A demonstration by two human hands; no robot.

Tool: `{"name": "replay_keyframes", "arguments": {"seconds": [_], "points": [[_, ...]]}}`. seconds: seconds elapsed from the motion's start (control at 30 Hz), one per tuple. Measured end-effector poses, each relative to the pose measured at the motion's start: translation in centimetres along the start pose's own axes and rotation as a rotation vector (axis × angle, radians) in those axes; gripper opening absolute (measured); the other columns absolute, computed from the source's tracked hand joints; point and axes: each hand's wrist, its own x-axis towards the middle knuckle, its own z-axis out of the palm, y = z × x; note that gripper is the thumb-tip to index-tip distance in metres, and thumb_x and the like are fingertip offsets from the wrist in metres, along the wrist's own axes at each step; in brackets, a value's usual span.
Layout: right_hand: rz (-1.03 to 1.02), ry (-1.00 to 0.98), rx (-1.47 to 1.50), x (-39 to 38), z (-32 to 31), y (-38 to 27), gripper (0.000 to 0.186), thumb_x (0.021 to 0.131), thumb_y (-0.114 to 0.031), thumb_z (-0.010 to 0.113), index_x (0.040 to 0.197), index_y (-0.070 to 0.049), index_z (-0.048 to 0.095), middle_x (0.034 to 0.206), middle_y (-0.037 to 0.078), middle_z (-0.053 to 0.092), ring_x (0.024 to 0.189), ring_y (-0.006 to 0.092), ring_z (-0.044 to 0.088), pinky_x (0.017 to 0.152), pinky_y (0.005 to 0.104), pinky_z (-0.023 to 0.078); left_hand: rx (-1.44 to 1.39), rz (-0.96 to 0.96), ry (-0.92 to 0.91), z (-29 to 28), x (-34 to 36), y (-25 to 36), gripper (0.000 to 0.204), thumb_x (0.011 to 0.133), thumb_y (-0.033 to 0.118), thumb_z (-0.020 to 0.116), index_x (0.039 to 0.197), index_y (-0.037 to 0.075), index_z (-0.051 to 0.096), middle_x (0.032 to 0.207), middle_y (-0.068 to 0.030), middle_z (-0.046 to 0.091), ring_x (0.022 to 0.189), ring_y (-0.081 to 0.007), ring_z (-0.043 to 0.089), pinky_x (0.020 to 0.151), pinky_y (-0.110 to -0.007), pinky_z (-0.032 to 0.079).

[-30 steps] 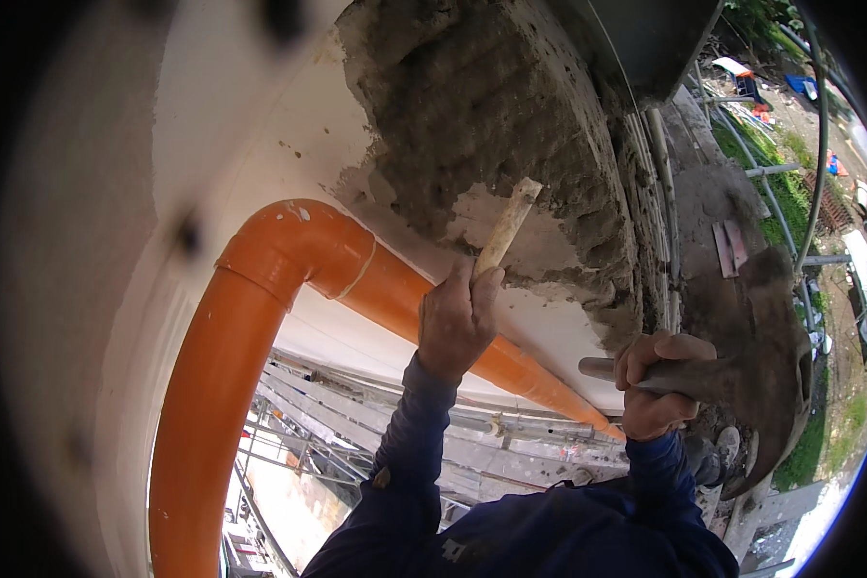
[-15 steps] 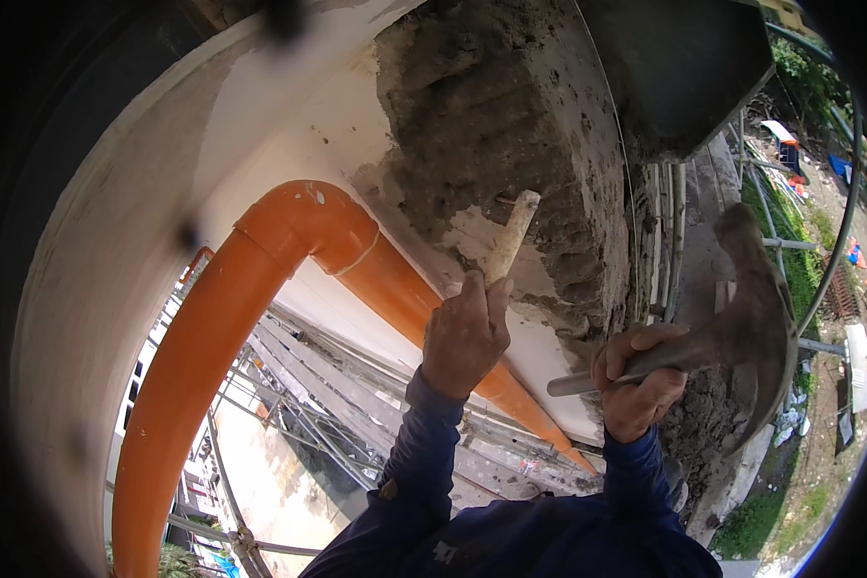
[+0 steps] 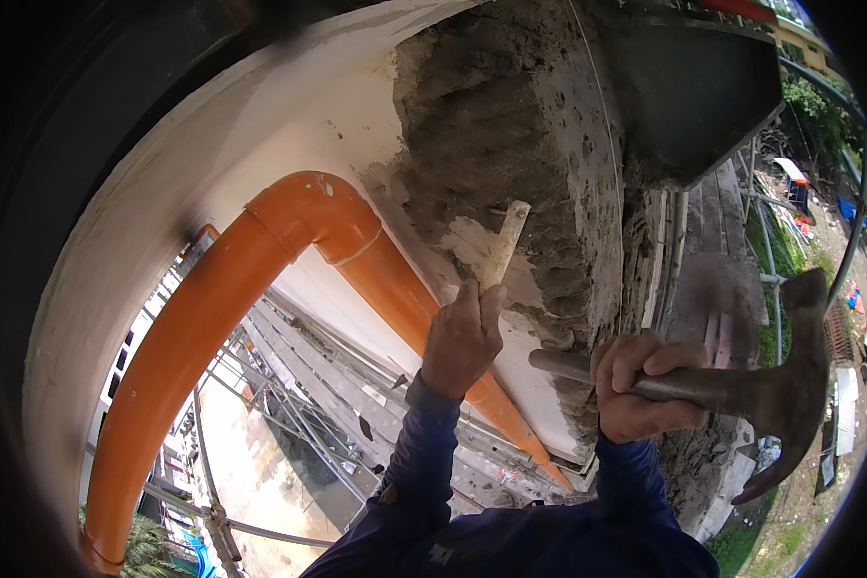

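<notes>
My left hand [image 3: 460, 337] is closed round the lower end of a short, pale flat strip [image 3: 504, 246] crusted with plaster. Its upper end is at the rough grey mortar patch [image 3: 491, 125] on the wall, where a small thin piece juts out beside it; whether they touch I cannot tell. In my right hand [image 3: 641, 380] is a claw hammer [image 3: 790, 385], gripped by its handle, with the head out to the right, away from the strip. Fingers cover part of the handle.
A thick orange pipe [image 3: 193, 318] bends at an elbow left of my hands and runs down behind my left one. Scaffold planks [image 3: 328, 376] and poles lie below. A dark box-like block [image 3: 694, 96] sits at upper right, above debris-strewn ground [image 3: 843, 328].
The hammer has swung down and to the right, away from the strip. My left hand keeps its hold on the strip, and the view has shifted slightly.
</notes>
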Motion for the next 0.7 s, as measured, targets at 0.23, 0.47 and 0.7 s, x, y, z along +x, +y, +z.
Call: {"name": "replay_keyframes", "arguments": {"seconds": [0.23, 0.47, 0.7], "points": [[0.701, -0.218, -0.528, -2.0, -4.0, 7.9, 0.053, 0.095, -0.062, 0.048, 0.089, -0.009, 0.048, 0.062, 0.000, 0.046, 0.046, 0.0081, 0.043, 0.041, 0.0254, 0.037, -0.067, 0.127, 0.074, 1.2, 1.0, -1.5, 0.011, 0.097, 0.012, 0.051, 0.098, 0.002, 0.055, 0.080, -0.0244, 0.056, 0.073, -0.0430, 0.058, 0.060, -0.050, 0.045], [0.045, 0.040, -0.065, 1.1, 0.0, -0.7, 0.055, 0.092, -0.064, 0.049, 0.094, -0.009, 0.045, 0.068, 0.002, 0.049, 0.045, 0.0106, 0.047, 0.039, 0.0278, 0.040, -0.047, -0.102, 0.061, 0.3, -0.1, 0.1, 0.017, 0.097, 0.016, 0.054, 0.091, 0.001, 0.052, 0.073, -0.0240, 0.057, 0.068, -0.0442, 0.057, 0.058, -0.049, 0.045], [0.764, -0.177, -0.441, -2.3, -3.8, 8.4, 0.054, 0.095, -0.064, 0.045, 0.087, -0.010, 0.045, 0.057, 0.000, 0.045, 0.045, 0.0079, 0.043, 0.040, 0.0250, 0.037, 0.021, 0.110, 0.260, 1.4, 0.4, -0.8, 0.019, 0.098, 0.018, 0.055, 0.089, 0.001, 0.051, 0.064, -0.0240, 0.055, 0.061, -0.0453, 0.056, 0.053, -0.050, 0.044]]}}
